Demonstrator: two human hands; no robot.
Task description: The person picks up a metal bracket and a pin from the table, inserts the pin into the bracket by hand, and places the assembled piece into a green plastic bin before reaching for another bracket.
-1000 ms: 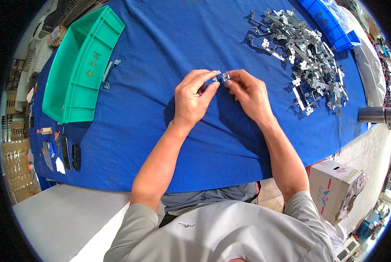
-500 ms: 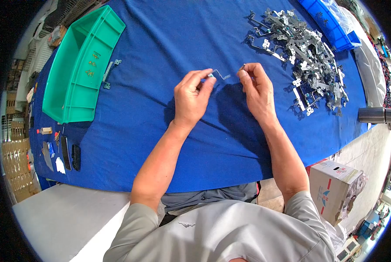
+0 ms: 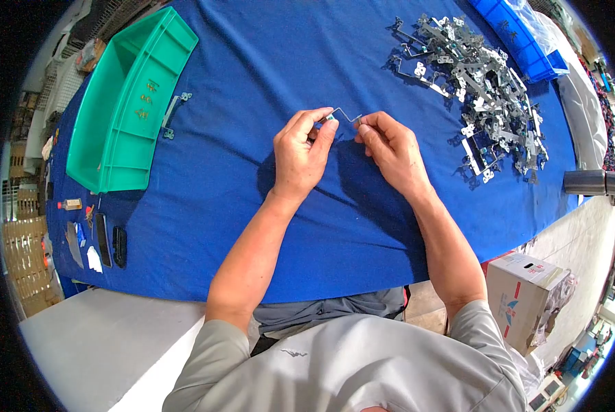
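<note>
My left hand (image 3: 302, 152) pinches one end of a thin bent metal part (image 3: 346, 113) between thumb and fingertips, with a small green-white bit showing at the grip. At the part's other end, the closed fingertips of my right hand (image 3: 392, 150) meet the metal. Both hands are raised over the blue cloth (image 3: 307, 254). Whatever small item the right fingertips hold is hidden. A heap of metal brackets (image 3: 486, 82) lies to the right of my hands.
A green bin (image 3: 132, 103) is at the left, with a metal bracket (image 3: 175, 117) beside it. Small tools and a bottle (image 3: 70, 204) lie at the left edge. At the right are a blue crate (image 3: 520, 41), a metal flask (image 3: 590, 182) and a cardboard box (image 3: 527, 295).
My right hand has moved left and slightly down, and its fingertips now meet the free end of the bent metal part. My left hand has barely moved.
</note>
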